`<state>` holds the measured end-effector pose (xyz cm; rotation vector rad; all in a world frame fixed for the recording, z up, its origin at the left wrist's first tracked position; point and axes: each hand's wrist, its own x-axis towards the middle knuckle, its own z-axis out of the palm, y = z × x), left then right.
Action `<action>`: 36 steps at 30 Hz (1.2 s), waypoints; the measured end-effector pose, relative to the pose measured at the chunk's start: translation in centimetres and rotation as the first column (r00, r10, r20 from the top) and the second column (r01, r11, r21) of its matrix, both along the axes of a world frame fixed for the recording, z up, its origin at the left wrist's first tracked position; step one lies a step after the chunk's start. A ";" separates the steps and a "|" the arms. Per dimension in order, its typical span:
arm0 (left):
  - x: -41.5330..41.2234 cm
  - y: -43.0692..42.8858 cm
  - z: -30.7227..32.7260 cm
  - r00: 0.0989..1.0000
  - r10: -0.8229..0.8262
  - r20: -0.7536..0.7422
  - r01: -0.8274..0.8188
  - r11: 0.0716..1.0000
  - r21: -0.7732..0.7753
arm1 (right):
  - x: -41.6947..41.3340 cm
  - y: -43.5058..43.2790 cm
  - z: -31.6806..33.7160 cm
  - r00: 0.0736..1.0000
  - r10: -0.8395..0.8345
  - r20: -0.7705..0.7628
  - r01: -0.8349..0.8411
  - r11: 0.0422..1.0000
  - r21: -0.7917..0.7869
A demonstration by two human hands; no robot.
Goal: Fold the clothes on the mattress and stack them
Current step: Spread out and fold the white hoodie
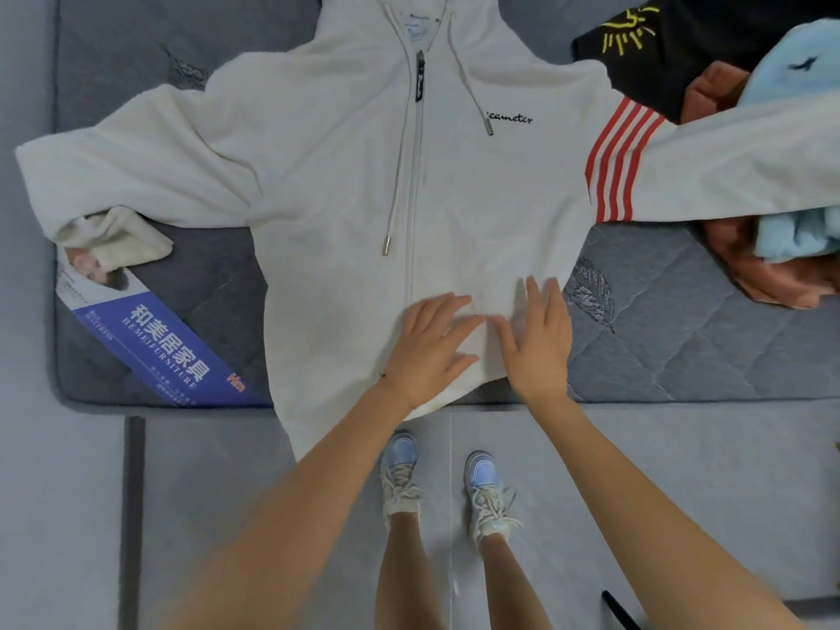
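White zip-up hooded sweatshirt (pixel 345 188) lies face up, sleeves spread, on the grey quilted mattress (pixel 682 338), its hem hanging over the near edge. Left hand (pixel 427 347) and right hand (pixel 536 343) press flat on its lower front, fingers straight, gripping nothing: smoothing, I judge. Next, each sleeve needs folding inward; the red-striped sleeve (pixel 727 170) drapes across unfolded black, orange and blue clothes (pixel 709 61).

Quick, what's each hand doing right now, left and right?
Left hand: open, flat on the white hoodie near its hem.
Right hand: open, flat on the hoodie beside it.
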<state>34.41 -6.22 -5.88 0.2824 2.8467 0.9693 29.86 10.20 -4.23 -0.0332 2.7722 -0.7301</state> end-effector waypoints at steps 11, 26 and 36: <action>-0.5 4.7 -0.2 0.941 0.281 0.190 -0.288 0.958 0.011 | 1.0 3.6 -1.2 0.906 -0.225 0.357 0.371 0.828 -0.420; -4.2 -1.8 1.3 0.657 0.620 0.430 -0.748 0.607 0.268 | 0.6 -3.2 -0.4 0.779 -0.207 0.592 0.533 0.717 -0.450; -4.6 -2.2 2.9 0.677 0.578 0.455 -0.725 0.629 0.279 | 0.8 -1.1 2.6 0.822 -0.403 0.403 0.566 0.654 -0.502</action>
